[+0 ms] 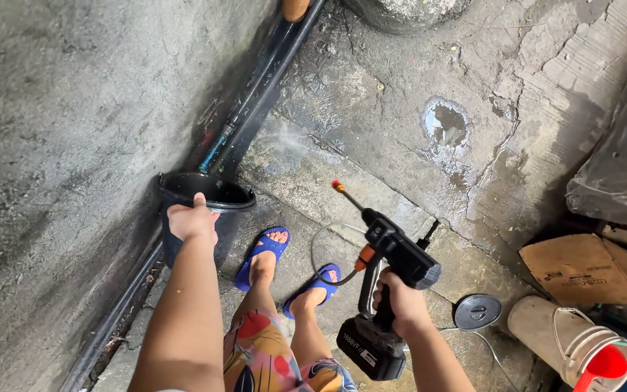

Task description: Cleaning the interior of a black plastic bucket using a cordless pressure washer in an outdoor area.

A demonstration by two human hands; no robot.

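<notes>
Your left hand (pixel 193 220) curls over the rim of the black bucket (pixel 215 197) standing against the wall; its fingertips are hidden inside. Your right hand (pixel 399 299) wraps tight round the black spray gun (pixel 393 254); its hose (pixel 321 250) loops toward your sandals (pixel 263 254).

Two buckets (pixel 205 199), two blue sandals (pixel 263 255), one sprayer (pixel 390 283)

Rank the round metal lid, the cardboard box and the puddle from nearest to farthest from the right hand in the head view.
From the right hand:
1. Round metal lid, on the ground just to its right.
2. Cardboard box, farther right.
3. Puddle, far ahead on the concrete.
</notes>
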